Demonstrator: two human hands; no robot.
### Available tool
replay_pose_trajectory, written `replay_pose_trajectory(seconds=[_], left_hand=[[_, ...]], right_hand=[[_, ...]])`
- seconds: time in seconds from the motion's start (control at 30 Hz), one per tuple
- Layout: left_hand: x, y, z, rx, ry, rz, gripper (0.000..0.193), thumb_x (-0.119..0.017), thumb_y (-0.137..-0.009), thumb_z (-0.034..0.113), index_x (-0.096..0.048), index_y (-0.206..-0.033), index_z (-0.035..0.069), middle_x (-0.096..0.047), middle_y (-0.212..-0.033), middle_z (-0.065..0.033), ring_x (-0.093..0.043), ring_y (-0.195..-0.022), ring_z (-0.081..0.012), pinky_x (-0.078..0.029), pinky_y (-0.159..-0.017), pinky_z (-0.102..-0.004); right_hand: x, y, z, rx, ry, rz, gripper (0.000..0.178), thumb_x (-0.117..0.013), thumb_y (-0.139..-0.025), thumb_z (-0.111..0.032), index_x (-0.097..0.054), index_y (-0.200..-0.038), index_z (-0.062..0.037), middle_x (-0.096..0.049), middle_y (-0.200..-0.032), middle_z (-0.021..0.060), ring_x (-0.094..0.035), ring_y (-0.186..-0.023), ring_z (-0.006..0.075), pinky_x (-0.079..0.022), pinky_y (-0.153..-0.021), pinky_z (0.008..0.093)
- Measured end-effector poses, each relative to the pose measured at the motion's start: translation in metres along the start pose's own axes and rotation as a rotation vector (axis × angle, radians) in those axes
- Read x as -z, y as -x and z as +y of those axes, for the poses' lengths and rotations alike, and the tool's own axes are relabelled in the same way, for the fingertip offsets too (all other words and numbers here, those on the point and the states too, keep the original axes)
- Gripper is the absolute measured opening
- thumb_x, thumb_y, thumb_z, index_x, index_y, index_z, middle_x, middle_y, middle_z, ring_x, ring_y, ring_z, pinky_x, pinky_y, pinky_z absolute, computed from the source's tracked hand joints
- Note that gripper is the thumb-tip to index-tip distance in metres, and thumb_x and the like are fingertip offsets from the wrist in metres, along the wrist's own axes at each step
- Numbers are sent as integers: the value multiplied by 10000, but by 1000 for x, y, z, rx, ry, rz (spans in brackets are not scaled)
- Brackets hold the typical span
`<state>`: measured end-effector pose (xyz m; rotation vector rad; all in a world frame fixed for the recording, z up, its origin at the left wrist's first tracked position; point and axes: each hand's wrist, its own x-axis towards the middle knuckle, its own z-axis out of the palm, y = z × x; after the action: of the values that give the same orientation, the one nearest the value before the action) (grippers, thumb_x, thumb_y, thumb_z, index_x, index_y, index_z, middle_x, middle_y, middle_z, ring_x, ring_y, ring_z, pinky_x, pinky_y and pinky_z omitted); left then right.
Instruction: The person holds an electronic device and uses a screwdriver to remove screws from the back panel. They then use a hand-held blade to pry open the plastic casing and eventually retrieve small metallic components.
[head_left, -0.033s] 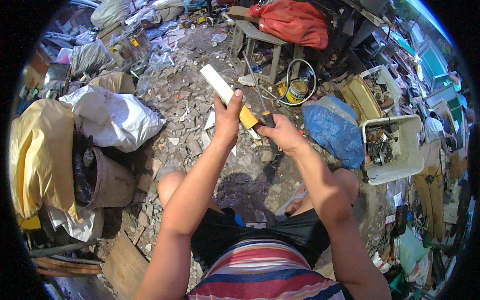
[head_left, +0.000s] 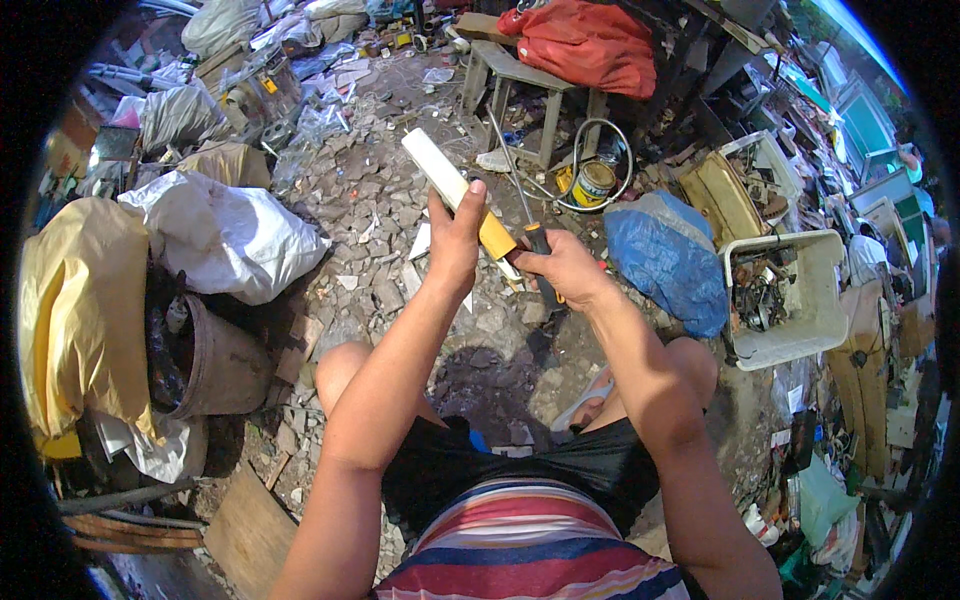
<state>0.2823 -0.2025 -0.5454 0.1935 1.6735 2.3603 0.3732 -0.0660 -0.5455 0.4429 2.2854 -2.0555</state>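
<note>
Rubble-strewn ground; left hand grips a flat white-and-yellow slab; right hand clenches a black-handled screwdriver beside it.

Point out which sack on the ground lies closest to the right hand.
The blue sack, just right of the right hand; the white sack and yellow sack lie far left.

I'm over rubble ground in bright daylight; a wooden stool stands ahead, red cloth on it, white crate to its right.
</note>
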Motion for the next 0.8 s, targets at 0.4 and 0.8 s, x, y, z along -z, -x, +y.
replay_pose_trajectory(seconds=[0.4, 0.8], left_hand=[[1, -2, 2, -44, 5, 11, 655, -644, -880, 388, -352, -1302, -19, -517, -1070, -113, -508, -933, -179, -440, -838, -325], [2, -3, -2, -42, 15, -40, 664, -642, -883, 387, -344, -1319, -16, -516, -1072, -115, -506, -945, -182, -435, -855, -331]], right_hand=[[-2, 3, -5, 46, 31, -13, 148, -672, -846, -165, -645, -866, -21, -568, -682, -32, -485, -572, 62, -391, -516, 248], [2, 0, -1, -10, 106, -19, 246, -700, -808, -242, -656, -821, -1, -590, -628, 8, -516, -517, 96, -418, -501, 287]])
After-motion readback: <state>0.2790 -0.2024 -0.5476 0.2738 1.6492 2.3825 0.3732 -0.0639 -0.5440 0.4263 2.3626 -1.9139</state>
